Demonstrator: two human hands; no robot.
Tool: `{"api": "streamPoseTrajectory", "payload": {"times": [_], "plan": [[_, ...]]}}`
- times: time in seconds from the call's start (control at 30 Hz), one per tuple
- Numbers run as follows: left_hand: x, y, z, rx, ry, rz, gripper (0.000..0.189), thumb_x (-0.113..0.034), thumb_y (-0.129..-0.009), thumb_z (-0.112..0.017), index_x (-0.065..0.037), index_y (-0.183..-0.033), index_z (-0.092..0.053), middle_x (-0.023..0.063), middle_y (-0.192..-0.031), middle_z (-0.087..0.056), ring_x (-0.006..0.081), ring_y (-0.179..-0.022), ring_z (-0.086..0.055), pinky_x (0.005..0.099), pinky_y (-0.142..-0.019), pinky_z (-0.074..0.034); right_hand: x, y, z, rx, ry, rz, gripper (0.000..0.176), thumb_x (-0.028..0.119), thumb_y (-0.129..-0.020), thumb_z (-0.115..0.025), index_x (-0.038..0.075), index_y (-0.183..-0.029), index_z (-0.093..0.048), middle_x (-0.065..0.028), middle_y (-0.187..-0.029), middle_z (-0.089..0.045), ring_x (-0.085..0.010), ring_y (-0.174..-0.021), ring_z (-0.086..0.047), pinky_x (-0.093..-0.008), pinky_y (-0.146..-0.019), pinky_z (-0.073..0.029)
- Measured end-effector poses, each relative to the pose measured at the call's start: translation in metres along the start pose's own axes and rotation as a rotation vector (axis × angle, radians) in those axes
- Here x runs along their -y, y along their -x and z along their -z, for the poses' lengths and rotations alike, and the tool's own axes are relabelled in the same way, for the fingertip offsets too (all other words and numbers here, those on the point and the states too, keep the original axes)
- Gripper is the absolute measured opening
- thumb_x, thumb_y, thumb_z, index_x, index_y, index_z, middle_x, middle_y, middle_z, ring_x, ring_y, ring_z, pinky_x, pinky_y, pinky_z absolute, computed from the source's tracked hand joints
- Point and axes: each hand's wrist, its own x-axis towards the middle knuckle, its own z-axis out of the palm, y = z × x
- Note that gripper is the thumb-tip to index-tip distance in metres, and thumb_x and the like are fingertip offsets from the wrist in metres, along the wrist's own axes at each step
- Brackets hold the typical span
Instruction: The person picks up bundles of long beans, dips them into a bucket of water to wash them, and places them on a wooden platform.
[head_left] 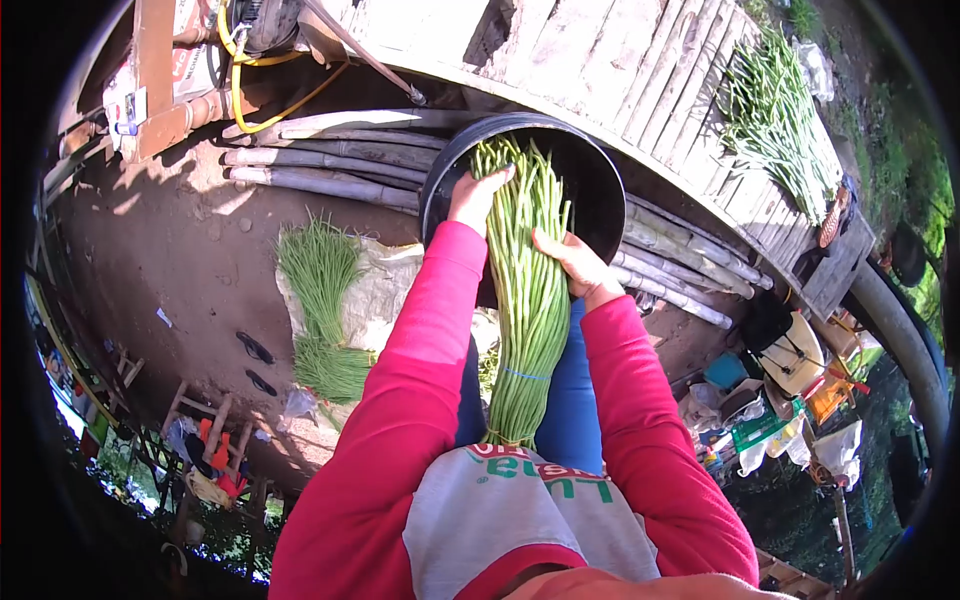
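A long bundle of green string beans [530, 310] lies lengthwise in front of my body, its far end reaching over a black bucket [603, 195]. My left hand [482, 196] is closed around the bundle's far part from the left side, thumb on top. Lower down, my right hand [572, 262] grips the bundle from the right, its thumb over the beans. A thin blue tie [527, 375] circles the bundle nearer my shirt. The undersides of both hands' grips are hidden by the beans.
More string beans [325, 275] lie on a pale sack [385, 290] on the ground at left. Another pile of beans [780, 125] rests on the bamboo platform [660, 80]. Bamboo poles [340, 155] run behind the bucket. Slippers [256, 348] lie on the dirt; bags and clutter stand at right.
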Motion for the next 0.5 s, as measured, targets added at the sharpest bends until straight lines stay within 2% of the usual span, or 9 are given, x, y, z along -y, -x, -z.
{"api": "streamPoseTrajectory", "payload": {"times": [0.03,0.07,0.13,0.2,0.27,0.33,0.4,0.43,0.5], "plan": [[0.001,0.003,-0.003,-0.018,0.007,-0.038,0.037,-0.025,-0.089,-0.073,0.001,-0.114,-0.067,0.0095,-0.102,-0.071,0.0185,-0.092,-0.066,0.0333,-0.085,-0.051,0.003,-0.009,0.004,-0.105,-0.268,-0.053,0.056,0.02,-0.085,-0.079,0.0,-0.131,-0.054,-0.0089,-0.117,-0.067,-0.017,-0.101,-0.067,-0.0319,-0.089,-0.053],[0.0,0.002,-0.007,-0.008,-0.008,-0.046,0.037,-0.025,-0.089,-0.073,0.001,-0.114,-0.067,0.0095,-0.102,-0.071,0.0185,-0.092,-0.066,0.0333,-0.085,-0.051,0.002,-0.018,0.004,-0.144,-0.211,0.098,0.05,0.016,-0.084,-0.079,0.001,-0.126,-0.059,-0.0079,-0.11,-0.07,-0.0164,-0.094,-0.068,-0.0304,-0.085,-0.055],[-0.009,0.001,-0.016,-0.254,-0.378,-0.001,0.052,-0.042,-0.095,-0.063,0.004,-0.12,-0.064,0.0105,-0.106,-0.07,0.0191,-0.096,-0.064,0.033,-0.089,-0.049,0.022,-0.036,-0.004,-0.043,-0.097,0.234,0.044,0.012,-0.083,-0.079,0.003,-0.122,-0.062,-0.0066,-0.104,-0.071,-0.0154,-0.09,-0.069,-0.0303,-0.082,-0.055],[-0.011,-0.008,-0.012,-0.257,-0.525,-0.022,0.065,-0.051,-0.099,-0.052,0.006,-0.127,-0.059,0.0118,-0.112,-0.069,0.0203,-0.098,-0.063,0.0333,-0.091,-0.048,0.028,-0.043,-0.008,0.005,-0.111,0.272,0.039,0.008,-0.081,-0.079,0.004,-0.118,-0.064,-0.0055,-0.102,-0.072,-0.0143,-0.087,-0.069,-0.0296,-0.079,-0.055],[-0.013,-0.006,-0.004,-0.042,-0.249,-0.104,0.053,-0.04,-0.1,-0.055,0.004,-0.128,-0.058,0.0111,-0.114,-0.068,0.0194,-0.097,-0.065,0.0335,-0.09,-0.049,0.023,-0.049,0.0,-0.079,-0.109,0.302,0.034,0.006,-0.082,-0.077,0.003,-0.115,-0.066,-0.0054,-0.103,-0.072,-0.0141,-0.085,-0.068,-0.0294,-0.079,-0.055],[-0.018,0.004,-0.005,0.096,0.022,-0.023,0.026,-0.011,-0.098,-0.055,0.0,-0.121,-0.061,0.0091,-0.11,-0.068,0.0199,-0.096,-0.068,0.0343,-0.086,-0.053,0.014,-0.055,0.009,-0.12,-0.153,0.342,0.031,0.008,-0.084,-0.075,0.003,-0.113,-0.067,-0.0074,-0.105,-0.072,-0.0156,-0.087,-0.068,-0.0305,-0.081,-0.055],[-0.023,0.017,-0.013,0.082,0.012,-0.037,0.025,-0.008,-0.096,-0.055,0.0,-0.12,-0.061,0.0096,-0.108,-0.069,0.0208,-0.096,-0.068,0.0352,-0.087,-0.053,0.013,-0.057,0.017,-0.219,-0.21,0.348,0.031,0.01,-0.086,-0.073,0.001,-0.114,-0.067,-0.0092,-0.106,-0.071,-0.0173,-0.09,-0.068,-0.032,-0.083,-0.054],[-0.023,0.017,-0.015,0.088,0.007,-0.039,0.025,-0.008,-0.096,-0.055,0.0,-0.12,-0.061,0.0096,-0.108,-0.069,0.0208,-0.096,-0.068,0.0352,-0.087,-0.053,0.01,-0.064,0.023,-0.261,-0.098,0.372,0.044,0.029,-0.089,-0.072,-0.003,-0.118,-0.065,-0.0141,-0.113,-0.069,-0.0209,-0.099,-0.066,-0.0338,-0.089,-0.05],[-0.022,0.014,-0.017,0.101,-0.006,-0.057,0.025,-0.008,-0.096,-0.055,-0.001,-0.119,-0.062,0.0092,-0.104,-0.07,0.0188,-0.092,-0.067,0.0337,-0.083,-0.053,0.014,-0.077,0.023,-0.411,0.1,0.345,0.052,0.042,-0.09,-0.068,-0.003,-0.116,-0.066,-0.0125,-0.107,-0.07,-0.0186,-0.094,-0.065,-0.0326,-0.085,-0.051]]}}
